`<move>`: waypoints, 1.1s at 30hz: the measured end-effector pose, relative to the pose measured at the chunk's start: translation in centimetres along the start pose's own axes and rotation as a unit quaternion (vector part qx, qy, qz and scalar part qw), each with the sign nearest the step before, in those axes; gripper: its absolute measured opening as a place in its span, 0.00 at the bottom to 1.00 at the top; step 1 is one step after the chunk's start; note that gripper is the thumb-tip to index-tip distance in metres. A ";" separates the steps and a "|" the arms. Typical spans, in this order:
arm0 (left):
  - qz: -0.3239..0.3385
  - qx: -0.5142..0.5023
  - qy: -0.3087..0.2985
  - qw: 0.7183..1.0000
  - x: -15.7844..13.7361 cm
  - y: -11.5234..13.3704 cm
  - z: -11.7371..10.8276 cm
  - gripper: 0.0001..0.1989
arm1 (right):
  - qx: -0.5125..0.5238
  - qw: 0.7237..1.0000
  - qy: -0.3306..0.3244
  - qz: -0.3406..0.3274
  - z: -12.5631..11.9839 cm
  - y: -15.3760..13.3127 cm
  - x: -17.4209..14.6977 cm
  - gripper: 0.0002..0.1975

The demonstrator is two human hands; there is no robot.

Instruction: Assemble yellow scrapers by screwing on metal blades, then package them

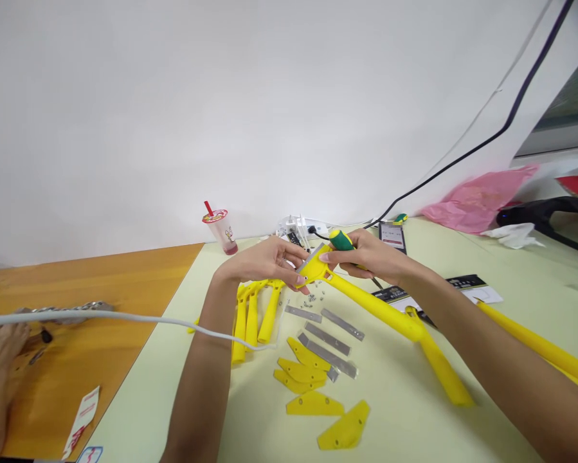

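The yellow tool [312,271] is held up in the middle of the frame, with its wide end pinched between the thumb and fingers of the left hand [272,263]. The same end is gripped from the other side by the right hand [366,256], whose thumb is pressed on the yellow part, and a green and yellow screwdriver [341,240] is tucked in that hand too. Because two things are held there at once, the screwdriver could be dropped, or the tool could be let slip. A gray metal strip [312,257] can be seen along the tool's top edge, right by the fingers; if it is sharp, a finger could be cut by a slip. Just below the hands, tiny metal bits [310,299] are scattered, and they could be swept away or lost if they are bumped by a sleeve or wrist. Flat metal blades [327,339] and yellow plates [315,402] are spread out lower down, where they could be mixed up by a brushing arm. The left forearm is crossed by a white cord [139,315], which could be snagged if that arm is pulled back fast.
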State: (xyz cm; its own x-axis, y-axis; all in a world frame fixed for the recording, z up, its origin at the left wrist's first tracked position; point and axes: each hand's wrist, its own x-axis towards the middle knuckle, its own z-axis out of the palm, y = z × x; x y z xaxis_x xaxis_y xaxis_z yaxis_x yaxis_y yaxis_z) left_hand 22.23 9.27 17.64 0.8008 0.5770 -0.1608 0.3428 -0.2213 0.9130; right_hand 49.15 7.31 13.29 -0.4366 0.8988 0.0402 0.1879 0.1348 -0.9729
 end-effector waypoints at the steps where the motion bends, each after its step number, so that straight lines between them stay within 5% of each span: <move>1: 0.003 0.002 -0.002 1.000 0.0 0.2 0.1 0.22 | 0.006 1.000 0.001 -0.001 0.0 -0.2 -0.1 0.16; 12: 0.012 -0.037 0.039 0.998 0.3 0.2 0.4 0.25 | 0.021 0.999 0.024 -0.006 -0.6 -0.1 -0.2 0.15; 19: -0.016 0.040 0.020 0.999 0.3 0.4 0.8 0.20 | -0.040 0.999 -0.004 -0.019 0.1 -0.3 -0.4 0.16; 25: 0.010 0.014 0.018 1.000 -0.2 0.0 0.5 0.22 | 0.005 1.000 -0.016 -0.020 0.3 -0.7 -0.5 0.15; 29: 0.055 -0.036 0.181 0.981 0.4 0.0 0.4 0.26 | 0.098 0.992 0.076 -0.035 0.3 -0.7 -0.3 0.17; 33: 0.135 -0.055 0.372 0.917 2.5 -0.4 1.0 0.23 | 0.198 0.961 0.180 -0.064 0.9 -0.5 0.2 0.20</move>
State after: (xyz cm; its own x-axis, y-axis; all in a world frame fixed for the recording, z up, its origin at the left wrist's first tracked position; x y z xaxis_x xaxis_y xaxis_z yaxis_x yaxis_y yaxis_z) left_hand 24.56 10.00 16.51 0.2781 0.8989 0.3387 0.0975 -0.3772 0.9210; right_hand 48.15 7.05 13.56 -0.0874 0.9813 0.1714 -0.2272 0.1479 -0.9626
